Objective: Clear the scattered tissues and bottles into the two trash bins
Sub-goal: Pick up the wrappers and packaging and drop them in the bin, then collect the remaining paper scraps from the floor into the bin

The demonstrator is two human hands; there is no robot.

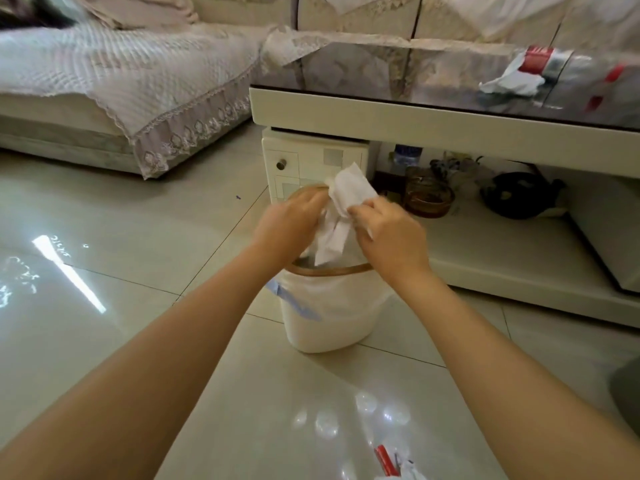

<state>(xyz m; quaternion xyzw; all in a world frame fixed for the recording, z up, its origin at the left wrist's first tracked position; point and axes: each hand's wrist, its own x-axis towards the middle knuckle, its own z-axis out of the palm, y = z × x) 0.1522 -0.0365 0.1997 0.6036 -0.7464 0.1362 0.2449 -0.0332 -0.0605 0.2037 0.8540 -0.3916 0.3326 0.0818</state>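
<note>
Both hands meet directly above the mouth of the trash bin (325, 317), the left hand (289, 225) to the left and the right hand (389, 233) to the right, with the tissues (346, 202) held between them and hanging down into the bin. The bin stands on the floor (104, 271) below the hands. Beyond the hands is the coffee table (381, 109); on its top, far right of the right hand, lie a bottle (550, 62) and a tissue (509, 83) touching it. On its lower shelf (502, 244), right of the right hand, rests an ashtray (429, 199). The sofa (104, 81) lies far left, beyond the left hand.
</note>
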